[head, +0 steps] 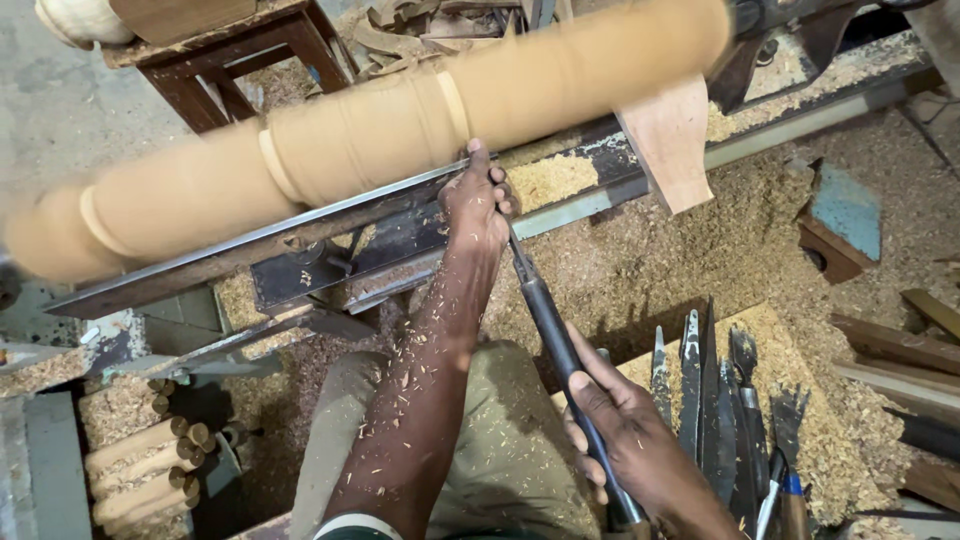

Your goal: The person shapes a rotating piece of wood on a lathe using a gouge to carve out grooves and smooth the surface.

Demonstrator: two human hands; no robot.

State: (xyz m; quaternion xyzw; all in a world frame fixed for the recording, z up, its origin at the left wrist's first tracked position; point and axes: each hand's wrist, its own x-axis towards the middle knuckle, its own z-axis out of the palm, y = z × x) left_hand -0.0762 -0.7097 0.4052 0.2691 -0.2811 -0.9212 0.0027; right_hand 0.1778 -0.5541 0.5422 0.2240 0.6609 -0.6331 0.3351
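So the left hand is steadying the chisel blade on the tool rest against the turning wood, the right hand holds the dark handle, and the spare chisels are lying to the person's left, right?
Not quite: the head view shows the spare chisels lying on the sawdust to the person's right, beside the right hand. The rest holds: the left hand steadies the chisel on the tool rest against the turning wood.

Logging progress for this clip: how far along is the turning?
Done: the spindle is round, with raised rings cut. In hand: left hand steadies the chisel on the rest; right hand grips its handle. Left: the long stretches between rings look plain.
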